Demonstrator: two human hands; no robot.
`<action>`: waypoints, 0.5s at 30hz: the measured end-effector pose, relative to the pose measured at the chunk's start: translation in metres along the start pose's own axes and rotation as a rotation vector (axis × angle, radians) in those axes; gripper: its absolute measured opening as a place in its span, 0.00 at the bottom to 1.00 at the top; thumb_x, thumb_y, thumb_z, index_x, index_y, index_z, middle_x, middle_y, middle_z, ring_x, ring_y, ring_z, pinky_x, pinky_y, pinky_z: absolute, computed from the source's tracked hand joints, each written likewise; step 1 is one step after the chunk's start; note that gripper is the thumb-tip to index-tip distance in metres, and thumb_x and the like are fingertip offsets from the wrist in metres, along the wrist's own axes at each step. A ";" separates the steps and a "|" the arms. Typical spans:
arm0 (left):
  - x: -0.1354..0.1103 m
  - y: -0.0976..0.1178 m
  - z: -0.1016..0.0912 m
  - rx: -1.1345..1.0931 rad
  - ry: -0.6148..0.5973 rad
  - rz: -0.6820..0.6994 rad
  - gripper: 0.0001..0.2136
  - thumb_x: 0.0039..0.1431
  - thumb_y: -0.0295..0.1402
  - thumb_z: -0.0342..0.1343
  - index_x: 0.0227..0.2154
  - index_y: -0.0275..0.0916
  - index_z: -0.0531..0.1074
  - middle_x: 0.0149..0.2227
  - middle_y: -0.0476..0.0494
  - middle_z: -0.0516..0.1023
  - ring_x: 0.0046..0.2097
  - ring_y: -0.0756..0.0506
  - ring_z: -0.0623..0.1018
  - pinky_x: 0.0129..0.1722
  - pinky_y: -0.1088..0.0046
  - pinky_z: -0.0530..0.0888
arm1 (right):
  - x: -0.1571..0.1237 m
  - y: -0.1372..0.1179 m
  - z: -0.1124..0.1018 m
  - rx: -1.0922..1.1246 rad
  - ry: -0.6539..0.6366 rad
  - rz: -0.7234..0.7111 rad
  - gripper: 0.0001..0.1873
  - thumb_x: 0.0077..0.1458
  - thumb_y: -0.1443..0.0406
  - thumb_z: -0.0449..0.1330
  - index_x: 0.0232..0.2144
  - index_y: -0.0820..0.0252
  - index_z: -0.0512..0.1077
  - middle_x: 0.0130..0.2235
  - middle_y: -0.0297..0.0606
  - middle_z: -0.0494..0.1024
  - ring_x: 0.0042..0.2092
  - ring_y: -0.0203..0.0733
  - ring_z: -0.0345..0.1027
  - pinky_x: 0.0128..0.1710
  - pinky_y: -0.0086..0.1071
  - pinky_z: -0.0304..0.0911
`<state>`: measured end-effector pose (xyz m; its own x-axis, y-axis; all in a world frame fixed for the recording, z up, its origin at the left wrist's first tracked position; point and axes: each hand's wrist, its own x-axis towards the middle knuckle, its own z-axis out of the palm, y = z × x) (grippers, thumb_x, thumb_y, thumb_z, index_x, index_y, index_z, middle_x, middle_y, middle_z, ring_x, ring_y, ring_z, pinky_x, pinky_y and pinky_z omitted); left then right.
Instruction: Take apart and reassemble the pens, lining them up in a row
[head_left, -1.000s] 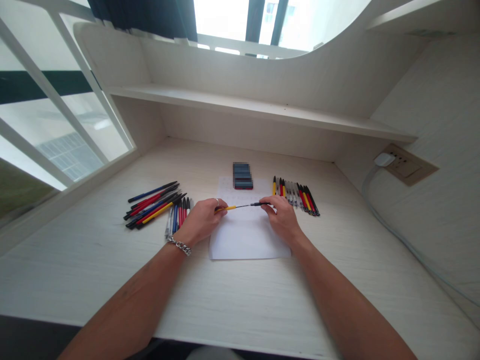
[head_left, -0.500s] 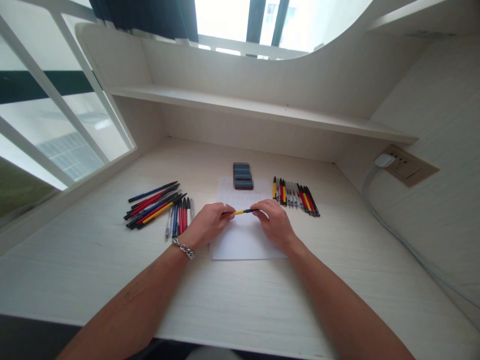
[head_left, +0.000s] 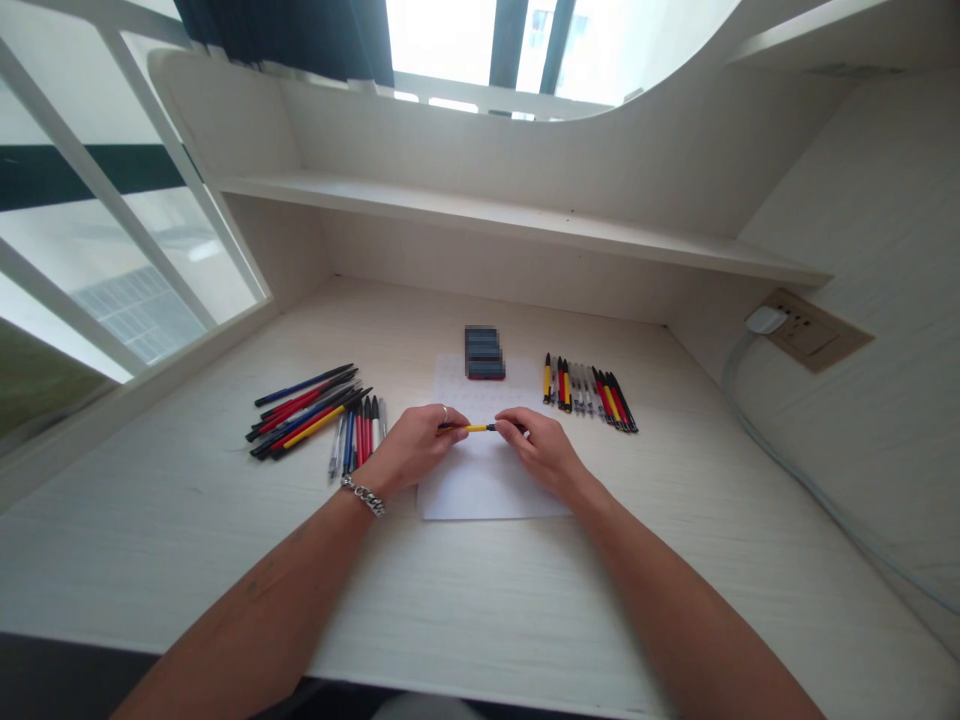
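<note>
1. Two bare hands meet near the centre of the frame, the left hand (head_left: 422, 445) and the right hand (head_left: 541, 445), with a yellow-and-black pen (head_left: 477, 428) held level between them.
2. The left hand's fingers are clamped on the pen's left part; a ring (head_left: 445, 413) sits on one finger and a chain bracelet (head_left: 364, 495) circles the wrist.
3. The right hand's fingers are pinched together on the black right end, largely hiding it.
4. Below the pen lies a white sheet of paper (head_left: 495, 490), in the middle of the worktop (head_left: 465, 590).
5. At the paper's upper edge, centre frame, is a dark block-like object (head_left: 484, 353); its surface is pixelated, so its details cannot be told.
6. Left of centre lies a loose pile of pens (head_left: 309, 415), blue, red, black and yellow, with a shorter row of pens (head_left: 360, 435) just beside the left hand.
7. Right of centre, above the right hand, a neat row of pens (head_left: 583, 388) includes yellow, red and clear barrels.
8. At right, a white plug (head_left: 766, 320) sits in a wall socket (head_left: 814, 330).
</note>
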<state>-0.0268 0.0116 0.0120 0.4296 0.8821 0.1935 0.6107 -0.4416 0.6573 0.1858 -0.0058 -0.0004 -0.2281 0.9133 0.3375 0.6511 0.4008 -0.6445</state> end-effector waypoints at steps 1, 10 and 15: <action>0.000 0.000 0.000 0.000 -0.003 -0.001 0.10 0.56 0.35 0.51 0.36 0.42 0.76 0.36 0.47 0.79 0.38 0.47 0.76 0.38 0.75 0.70 | 0.000 0.000 0.000 0.031 0.035 -0.027 0.09 0.56 0.60 0.56 0.36 0.57 0.73 0.35 0.36 0.76 0.34 0.37 0.67 0.33 0.29 0.59; 0.000 0.002 -0.002 0.005 -0.002 0.007 0.09 0.56 0.35 0.52 0.36 0.42 0.76 0.35 0.48 0.79 0.37 0.47 0.76 0.37 0.74 0.69 | -0.001 -0.002 -0.002 0.050 0.003 -0.001 0.10 0.57 0.60 0.54 0.30 0.58 0.73 0.29 0.34 0.74 0.30 0.36 0.65 0.31 0.30 0.58; 0.000 0.003 -0.002 0.023 0.003 0.008 0.10 0.56 0.35 0.52 0.36 0.42 0.76 0.35 0.48 0.79 0.37 0.47 0.76 0.37 0.74 0.69 | -0.002 -0.003 0.000 0.131 0.021 -0.012 0.07 0.57 0.63 0.54 0.34 0.56 0.72 0.31 0.34 0.75 0.31 0.36 0.66 0.32 0.29 0.60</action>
<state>-0.0265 0.0105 0.0160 0.4327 0.8789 0.2008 0.6222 -0.4523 0.6390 0.1843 -0.0088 0.0013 -0.2193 0.9074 0.3586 0.5479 0.4186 -0.7242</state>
